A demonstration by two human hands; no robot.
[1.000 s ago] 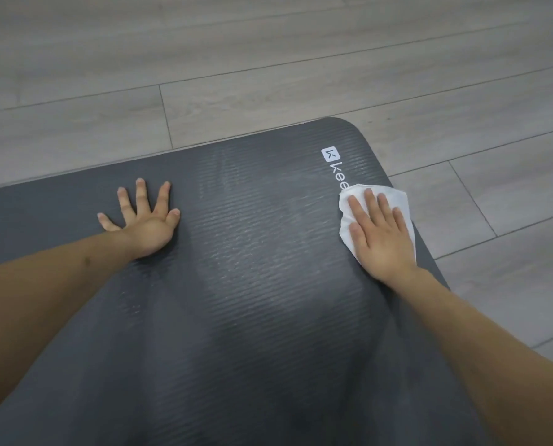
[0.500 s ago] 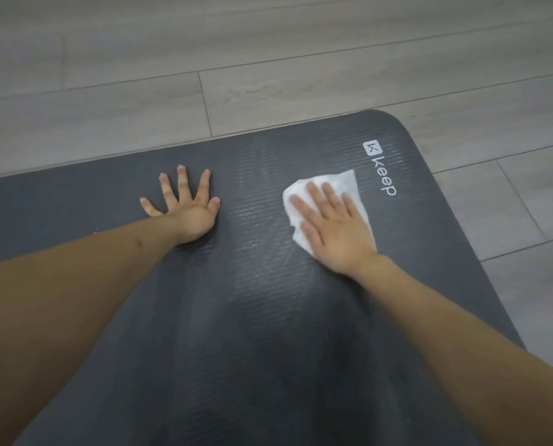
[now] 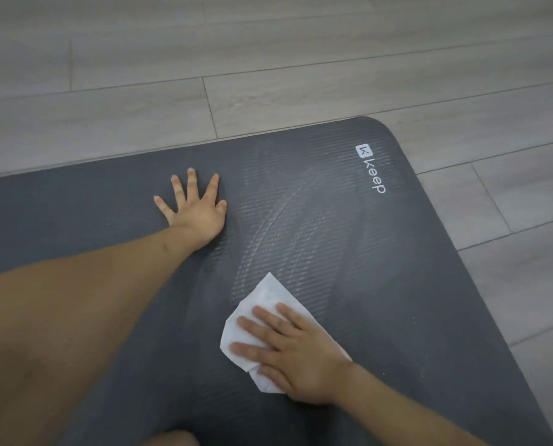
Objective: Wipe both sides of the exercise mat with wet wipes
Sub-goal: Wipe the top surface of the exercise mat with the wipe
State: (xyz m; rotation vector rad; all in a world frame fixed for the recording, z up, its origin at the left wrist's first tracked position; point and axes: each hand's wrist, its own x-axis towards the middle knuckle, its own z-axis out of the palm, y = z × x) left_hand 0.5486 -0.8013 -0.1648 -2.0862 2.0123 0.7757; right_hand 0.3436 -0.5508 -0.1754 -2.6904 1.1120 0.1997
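- Mat (image 3: 381, 284) of dark grey ribbed foam lies flat on the floor (image 3: 268, 75), its rounded far-right corner in view; a white logo (image 3: 371, 167) reading "keep" runs along that corner's edge
- Left hand (image 3: 197, 214) lies palm down on the mat near its far edge, fingers straight and spread wide, holding nothing; its forearm reaches in from the lower left
- Right hand (image 3: 296, 352) lies flat on a white wet wipe (image 3: 262, 304), fingers straight and slightly apart, pressing it against the mat; nothing is pinched or curled round
- Wipe sits near the middle of the visible mat, on the near side, one pointed corner sticking out beyond the fingertips; a small fold shows under the thumb side
- Damp arcs (image 3: 281, 220) shine pale on the ribbed surface between the two hands and toward the logo
- Floor is pale grey wood-look planks, beyond the mat and to its right
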